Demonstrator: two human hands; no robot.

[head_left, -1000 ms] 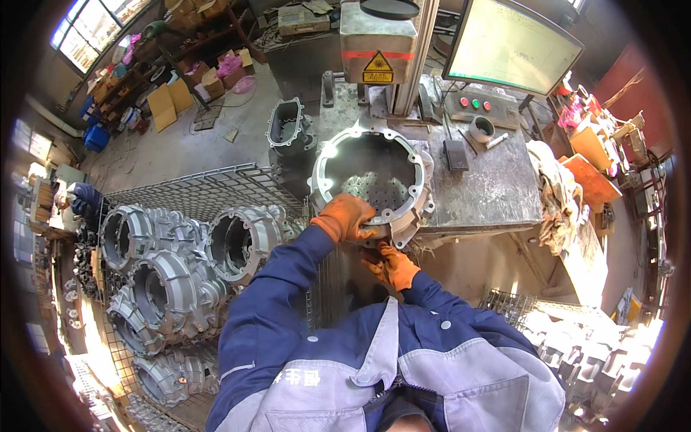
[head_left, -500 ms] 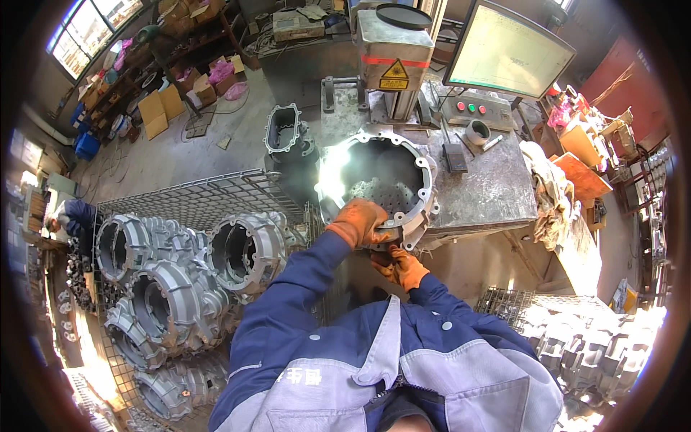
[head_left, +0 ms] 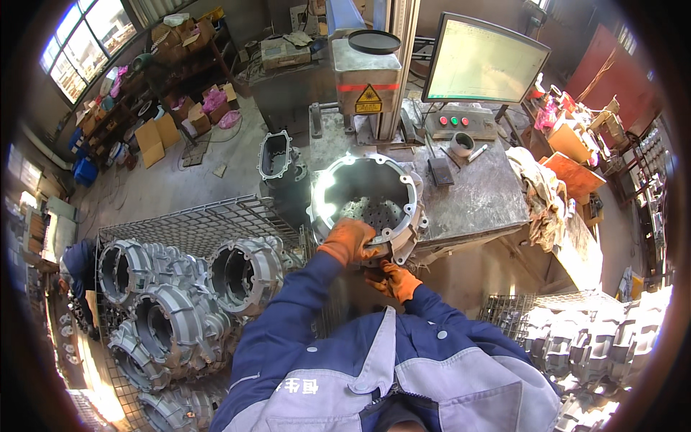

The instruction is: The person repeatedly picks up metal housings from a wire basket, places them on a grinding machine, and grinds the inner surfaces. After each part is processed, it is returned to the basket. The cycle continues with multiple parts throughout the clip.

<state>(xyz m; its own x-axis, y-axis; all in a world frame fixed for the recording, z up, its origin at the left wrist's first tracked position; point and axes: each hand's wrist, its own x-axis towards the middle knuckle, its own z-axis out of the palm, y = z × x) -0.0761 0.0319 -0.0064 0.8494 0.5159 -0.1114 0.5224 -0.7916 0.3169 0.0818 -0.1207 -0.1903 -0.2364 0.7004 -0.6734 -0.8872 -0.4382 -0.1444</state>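
A large silver gearbox housing (head_left: pixel 409 237) sits at the bench's near left edge, its round flanged opening turned up. Bolt holes dot the rim, and bright light glares on its left side. My left hand (head_left: pixel 350 241), in an orange glove, is closed over the near rim, fingers reaching inside the opening. Below that rim, my right hand (head_left: pixel 396 281), gloved alike, is closed on the housing's near lower side; its fingertips are partly hidden in shadow.
A laser marking head (head_left: pixel 367 75) with a yellow warning sign hangs behind the housing. Right of it are a monitor (head_left: pixel 486 59), a button box (head_left: pixel 461 126) and a metal ring (head_left: pixel 462 145). More housings (head_left: pixel 169 317) fill a wire cage (head_left: pixel 201 216) at left. Castings (head_left: pixel 576 331) lie at lower right.
The whole view has shifted, so bench and housing appear lower and slightly left. Both hands keep their places on the housing, which shows no clear movement on the bench.
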